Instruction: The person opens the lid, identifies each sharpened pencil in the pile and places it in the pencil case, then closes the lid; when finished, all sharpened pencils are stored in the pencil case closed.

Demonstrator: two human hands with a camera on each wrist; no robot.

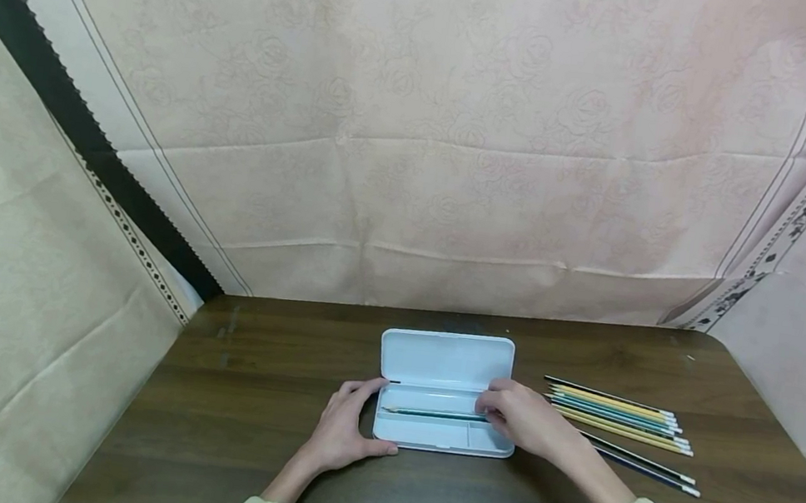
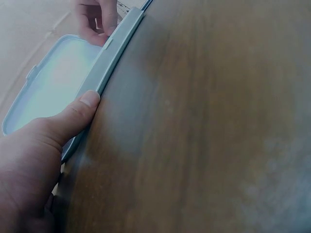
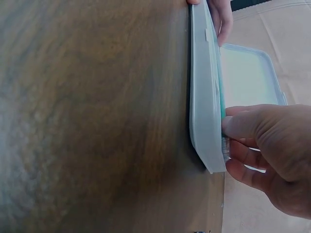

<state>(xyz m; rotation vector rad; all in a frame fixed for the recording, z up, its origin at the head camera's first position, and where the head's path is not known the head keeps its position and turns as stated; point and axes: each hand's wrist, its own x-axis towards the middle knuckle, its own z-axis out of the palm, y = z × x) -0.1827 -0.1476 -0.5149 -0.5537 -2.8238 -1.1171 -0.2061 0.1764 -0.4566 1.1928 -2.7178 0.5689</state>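
Note:
A light blue pencil case (image 1: pixel 426 434) lies on the table with its lid (image 1: pixel 447 359) folded back. My left hand (image 1: pixel 342 427) grips the case's left end, thumb along the front edge and fingers at the rear corner by the hinge. Over the right part of the case, my right hand (image 1: pixel 522 415) pinches a green pencil (image 1: pixel 428 413) near its end. The pencil lies lengthwise over the tray, tip to the left. In the right wrist view, the thumb and fingers (image 3: pixel 240 125) close on the pencil's end, right at the case's rim.
Right of the case, several yellow, green and dark pencils (image 1: pixel 617 416) lie in a loose row on the brown wooden table (image 1: pixel 270 353). Two dark pencils (image 1: pixel 648 466) lie nearer, partly behind the right forearm. Pale patterned cloth (image 1: pixel 459 166) hangs behind the table and at both sides.

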